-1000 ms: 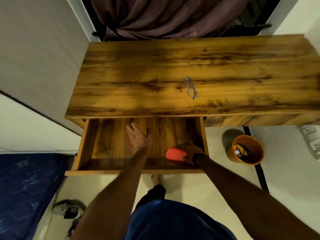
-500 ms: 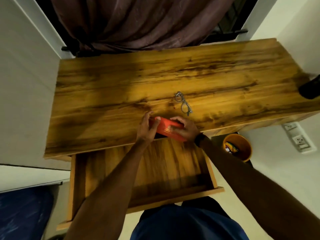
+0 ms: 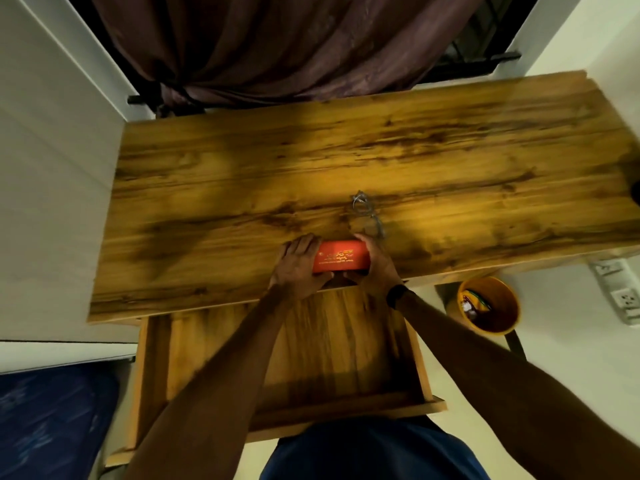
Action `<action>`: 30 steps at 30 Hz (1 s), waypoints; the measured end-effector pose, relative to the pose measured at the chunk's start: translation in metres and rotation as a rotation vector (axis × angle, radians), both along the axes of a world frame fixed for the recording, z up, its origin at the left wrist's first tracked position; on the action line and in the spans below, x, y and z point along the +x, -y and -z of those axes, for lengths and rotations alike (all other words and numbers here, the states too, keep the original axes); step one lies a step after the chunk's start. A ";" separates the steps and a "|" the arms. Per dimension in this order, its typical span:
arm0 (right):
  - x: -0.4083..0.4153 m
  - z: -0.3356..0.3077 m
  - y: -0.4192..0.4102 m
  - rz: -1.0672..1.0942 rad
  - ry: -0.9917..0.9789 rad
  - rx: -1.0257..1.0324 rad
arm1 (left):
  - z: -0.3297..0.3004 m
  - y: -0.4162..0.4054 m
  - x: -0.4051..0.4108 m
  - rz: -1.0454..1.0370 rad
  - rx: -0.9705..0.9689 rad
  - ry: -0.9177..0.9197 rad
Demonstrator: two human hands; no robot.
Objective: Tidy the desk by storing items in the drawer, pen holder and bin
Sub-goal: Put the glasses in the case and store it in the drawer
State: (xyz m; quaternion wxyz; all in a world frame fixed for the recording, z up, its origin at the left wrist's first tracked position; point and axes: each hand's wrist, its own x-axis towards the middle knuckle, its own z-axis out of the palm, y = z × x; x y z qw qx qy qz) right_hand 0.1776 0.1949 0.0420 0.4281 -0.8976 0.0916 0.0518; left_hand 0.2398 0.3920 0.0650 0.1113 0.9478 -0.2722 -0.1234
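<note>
Both hands [image 3: 341, 263] have set orange case [image 3: 341, 257] onto desk [image 3: 242, 174].

Both my arms stretched forward and converging, left hand [image 3: 298, 266] curled with fingers up and thumb tucked below, right hand [image 3: 375, 263] mirroring it, dark band at that wrist, both seemingly gripping though blur softens my view of the fingertips

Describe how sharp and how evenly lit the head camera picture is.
In the head view the desk is lit unevenly, bright in the middle and dark toward its edges; the glasses are smeared by motion blur; the gold print on the red case is unreadable; the wide lens bends the desk's edges.
</note>
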 end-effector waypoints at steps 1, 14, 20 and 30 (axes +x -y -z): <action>0.002 0.003 0.002 -0.002 0.006 -0.001 | -0.001 0.005 0.000 0.037 0.017 0.006; 0.014 0.001 0.012 0.036 -0.002 0.210 | -0.019 0.026 0.012 0.341 0.314 0.097; 0.012 -0.001 0.012 0.018 -0.058 0.149 | -0.039 0.022 0.038 0.184 0.188 -0.072; 0.018 -0.019 0.024 0.345 0.303 0.049 | -0.036 0.014 0.022 -0.121 0.003 -0.273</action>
